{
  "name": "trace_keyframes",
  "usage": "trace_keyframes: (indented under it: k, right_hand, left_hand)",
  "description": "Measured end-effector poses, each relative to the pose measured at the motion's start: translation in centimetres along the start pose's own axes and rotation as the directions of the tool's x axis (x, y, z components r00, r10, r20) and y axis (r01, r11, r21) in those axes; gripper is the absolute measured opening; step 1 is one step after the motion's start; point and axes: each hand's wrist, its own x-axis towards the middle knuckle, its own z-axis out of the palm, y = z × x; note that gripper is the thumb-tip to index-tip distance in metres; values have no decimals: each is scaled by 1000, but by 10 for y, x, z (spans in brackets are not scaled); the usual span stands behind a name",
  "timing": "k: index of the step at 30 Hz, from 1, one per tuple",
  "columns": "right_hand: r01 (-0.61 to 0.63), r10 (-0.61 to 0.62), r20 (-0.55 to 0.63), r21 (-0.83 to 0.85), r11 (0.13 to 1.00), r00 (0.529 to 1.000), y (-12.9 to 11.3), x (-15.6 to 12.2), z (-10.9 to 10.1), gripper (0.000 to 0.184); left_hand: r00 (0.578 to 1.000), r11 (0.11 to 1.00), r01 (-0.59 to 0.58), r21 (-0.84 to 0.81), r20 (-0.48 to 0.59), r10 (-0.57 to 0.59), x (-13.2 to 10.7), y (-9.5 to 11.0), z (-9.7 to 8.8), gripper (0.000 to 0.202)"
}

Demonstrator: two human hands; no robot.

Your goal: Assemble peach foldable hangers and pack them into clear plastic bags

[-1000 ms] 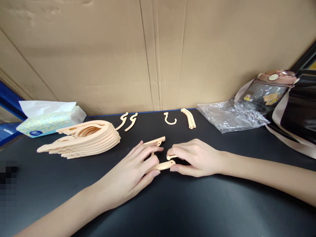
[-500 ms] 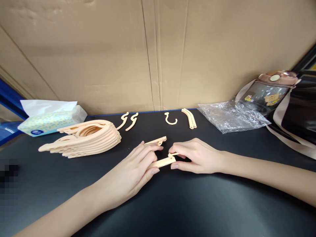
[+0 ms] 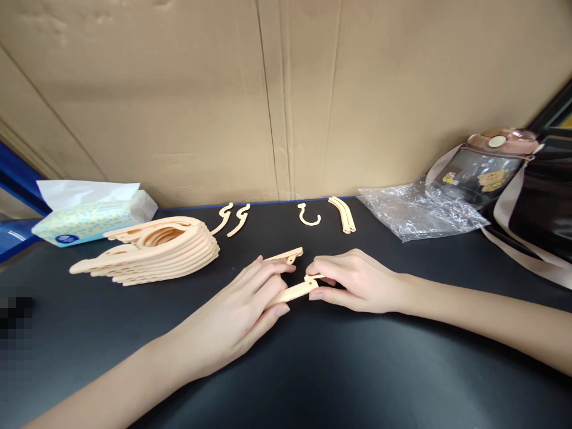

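Low over the black table, my left hand point(image 3: 250, 304) is closed around a cream plastic hanger piece point(image 3: 295, 292); its palm hides the middle of it. One flat arm with a small hole sticks out toward the right, and a second end point(image 3: 292, 255) shows beyond the fingers. My right hand point(image 3: 355, 283) pinches a thin cream strip point(image 3: 315, 277) between thumb and fingers, at the holed end of that arm. Most of the strip is hidden by the fingers. Left of my hands lies a stack of cream folding hangers point(image 3: 179, 256).
Toward the back lie two curved cream pieces point(image 3: 239, 220), a cream hook point(image 3: 308, 217) and a small bundle of cream strips point(image 3: 343, 214). A tissue pack point(image 3: 93, 217) is at left. A clear plastic bag point(image 3: 420, 208), a water bottle point(image 3: 487, 167) and a black bag point(image 3: 545, 208) are at right.
Almost nothing differs. The right fingers and the holed arm end have shifted very slightly; both hands keep their grip.
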Motion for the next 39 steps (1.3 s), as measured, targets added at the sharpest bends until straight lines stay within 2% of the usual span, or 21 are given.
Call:
trace_keyframes:
  k: [6, 13, 20, 26, 39]
  right_hand:
    - [-34, 34, -35, 17, 999, 999, 0, 0, 0, 25]
    - [-48, 47, 16, 31, 998, 999, 1, 1, -1, 25]
    - [-50, 50, -2, 39, 998, 999, 1, 1, -1, 23]
    - [-108, 104, 58, 69, 992, 993, 2, 0, -1, 22]
    - [-79, 75, 41, 103, 992, 996, 3, 0, 0, 22]
  left_hand:
    - [1000, 1000, 10, 1, -6, -10, -1, 0, 0, 18]
    - [1000, 1000, 29, -2, 10, -29, -1, 1, -1, 17]
    - [997, 998, 55, -36, -52, -57, -1, 1, 1, 13]
    - [997, 997, 74, -12, -35, -75, -2, -1, 4, 16]
    - [996, 997, 75, 29, -49, -73, -2, -3, 7, 25]
